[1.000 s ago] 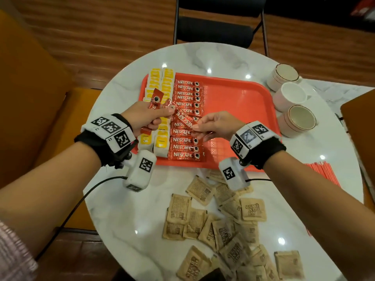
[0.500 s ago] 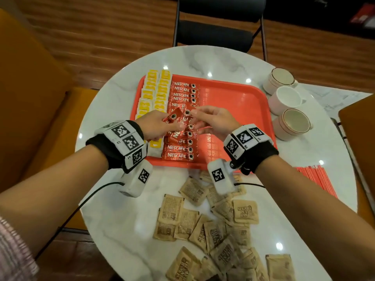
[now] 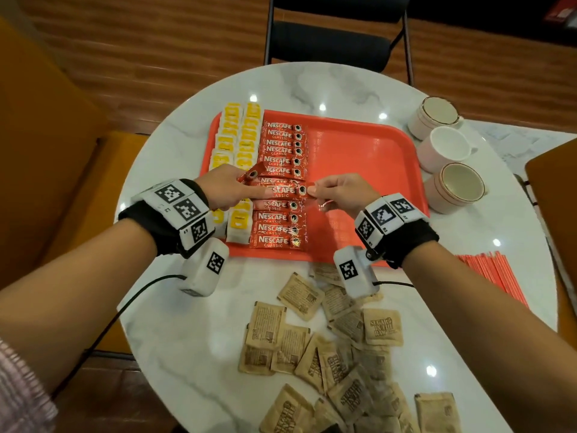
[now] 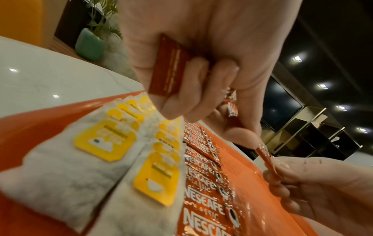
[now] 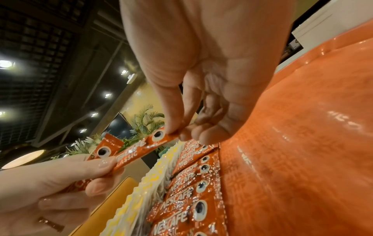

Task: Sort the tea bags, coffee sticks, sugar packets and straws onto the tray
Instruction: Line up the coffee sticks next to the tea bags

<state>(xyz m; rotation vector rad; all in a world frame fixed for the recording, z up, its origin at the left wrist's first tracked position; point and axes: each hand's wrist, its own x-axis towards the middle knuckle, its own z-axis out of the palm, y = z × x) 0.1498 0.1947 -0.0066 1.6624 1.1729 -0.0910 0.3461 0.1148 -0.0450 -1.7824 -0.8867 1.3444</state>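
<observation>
The round marble counter (image 3: 193,332) carried an orange tray (image 3: 368,170) at its far half, placed within reach of both hands so that items could be laid down in columns. The sugar packets (image 3: 331,345) lay loose on the near part of the counter, not yet sorted, and the straws (image 3: 493,276) lay in a bundle at the right edge, well apart from the tray. Three cups (image 3: 443,151) stood just beside the tray's right rim. On the tray, the tea bags (image 3: 237,135) filled two columns along the left edge, and the coffee sticks (image 3: 281,151) formed a third column touching them, labels up and aligned for a compact layout. The left hand (image 3: 224,189) had its grip closed on spare coffee sticks held in reserve against the palm, while its thumb and forefinger pinched the left end of one coffee stick (image 3: 281,191). The right hand (image 3: 340,192) had a narrow grip, thumb and forefinger pinching the right end of that same stick. The stick was held level over a gap in the column; holding both ends was judged to keep it straight and parallel to its neighbours for placement.
</observation>
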